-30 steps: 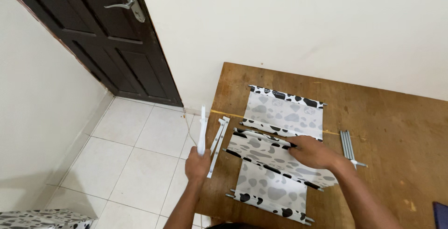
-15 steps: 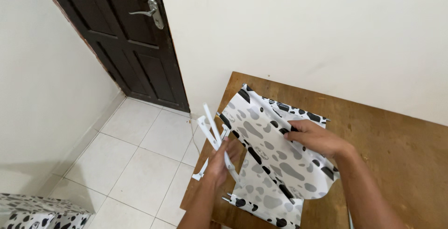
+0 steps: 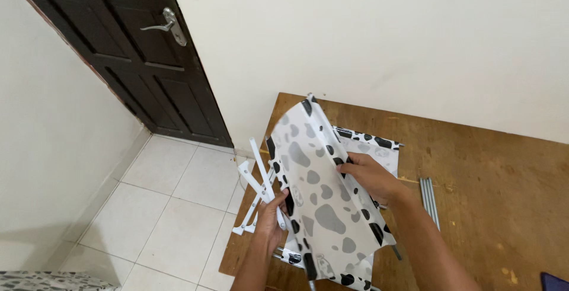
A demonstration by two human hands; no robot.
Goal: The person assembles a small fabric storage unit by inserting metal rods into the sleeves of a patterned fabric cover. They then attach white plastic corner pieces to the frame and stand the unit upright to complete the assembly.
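The cow-print cloth panel (image 3: 320,208) was lifted off the bench (image 3: 486,166), tilted up between both hands. It looked light and floppy, best held by its stiffer black-trimmed edges. The right hand (image 3: 370,175) pinched the upper edge with closed fingers; the left hand (image 3: 274,217) gripped the white metal brackets (image 3: 258,184) against the lower edge. A second earlier the panels lay flat.

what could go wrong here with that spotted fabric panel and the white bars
The left hand grips both the white bars and the spotted fabric panel past the table edge, so a bar could slip to the tiled floor. The lifted panel might also sweep the grey rods aside.
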